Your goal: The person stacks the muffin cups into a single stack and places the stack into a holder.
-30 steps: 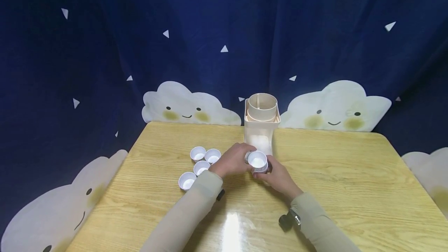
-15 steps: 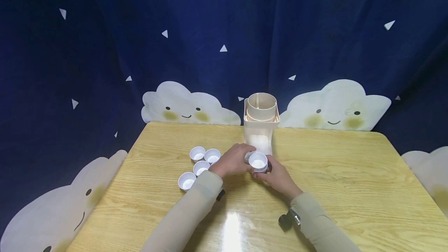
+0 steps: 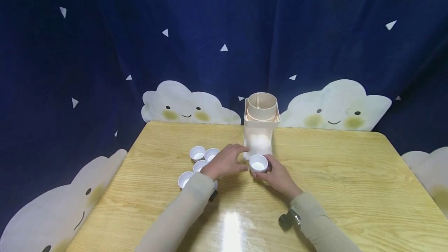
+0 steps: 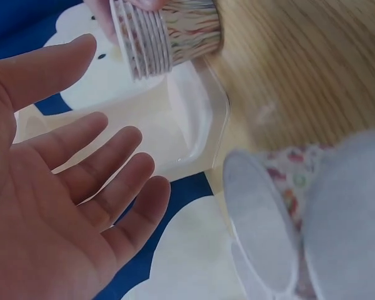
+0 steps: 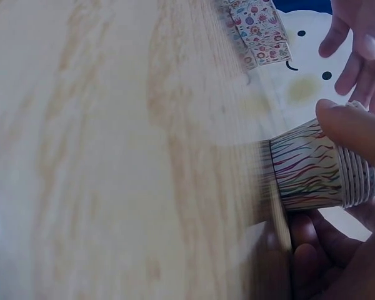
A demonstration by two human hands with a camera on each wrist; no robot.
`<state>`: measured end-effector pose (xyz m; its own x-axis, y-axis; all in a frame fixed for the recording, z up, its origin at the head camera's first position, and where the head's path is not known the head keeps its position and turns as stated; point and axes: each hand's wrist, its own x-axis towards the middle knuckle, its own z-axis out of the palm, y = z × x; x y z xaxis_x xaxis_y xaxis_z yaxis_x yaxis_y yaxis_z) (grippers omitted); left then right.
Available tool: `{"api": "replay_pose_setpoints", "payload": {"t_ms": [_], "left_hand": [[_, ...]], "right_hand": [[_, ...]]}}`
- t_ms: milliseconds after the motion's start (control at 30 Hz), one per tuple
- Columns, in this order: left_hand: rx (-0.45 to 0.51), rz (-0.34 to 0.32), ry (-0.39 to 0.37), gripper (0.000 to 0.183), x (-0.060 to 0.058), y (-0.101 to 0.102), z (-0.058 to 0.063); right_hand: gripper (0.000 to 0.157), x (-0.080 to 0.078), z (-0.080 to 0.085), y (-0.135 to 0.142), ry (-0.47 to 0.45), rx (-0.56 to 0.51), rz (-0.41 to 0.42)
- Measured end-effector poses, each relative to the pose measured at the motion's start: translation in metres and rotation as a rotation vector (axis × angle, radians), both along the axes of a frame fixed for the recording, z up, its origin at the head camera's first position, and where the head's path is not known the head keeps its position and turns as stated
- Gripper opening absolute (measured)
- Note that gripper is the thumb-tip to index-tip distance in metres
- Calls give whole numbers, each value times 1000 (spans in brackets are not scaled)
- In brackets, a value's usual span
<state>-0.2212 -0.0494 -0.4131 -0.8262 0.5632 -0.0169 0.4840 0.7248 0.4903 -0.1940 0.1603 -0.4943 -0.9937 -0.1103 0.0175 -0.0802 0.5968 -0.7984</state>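
We're gripping the cup stack [image 3: 258, 163] at six o'clock from the cream holder [image 3: 259, 130], our right hand [image 3: 279, 178] curling its fingers round it; at nine, our left hand [image 3: 226, 162] is hovering, fingers parting loosely, holding nothing.

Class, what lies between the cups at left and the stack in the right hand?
The left hand, holding nothing, lies between the cups and the stack gripped by the right hand. The head view shows this.
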Motion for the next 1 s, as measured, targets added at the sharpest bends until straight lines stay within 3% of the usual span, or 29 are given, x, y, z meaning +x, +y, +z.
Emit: {"api": "replay_pose_setpoints", "payload": {"t_ms": [267,567,800,1000], "left_hand": [[22,11,27,52,3,-19,8],[58,23,12,47,6,-36,4],[108,21,35,43,13,-54,12],[81,20,47,41,14,-68,12]], "right_hand": [[62,-1,-2,0,-3,7,-9],[61,0,-3,3,-25,23,-19],[62,-1,-2,1,-19,25,-15],[62,-2,-3,0,-10,17,-12]]}}
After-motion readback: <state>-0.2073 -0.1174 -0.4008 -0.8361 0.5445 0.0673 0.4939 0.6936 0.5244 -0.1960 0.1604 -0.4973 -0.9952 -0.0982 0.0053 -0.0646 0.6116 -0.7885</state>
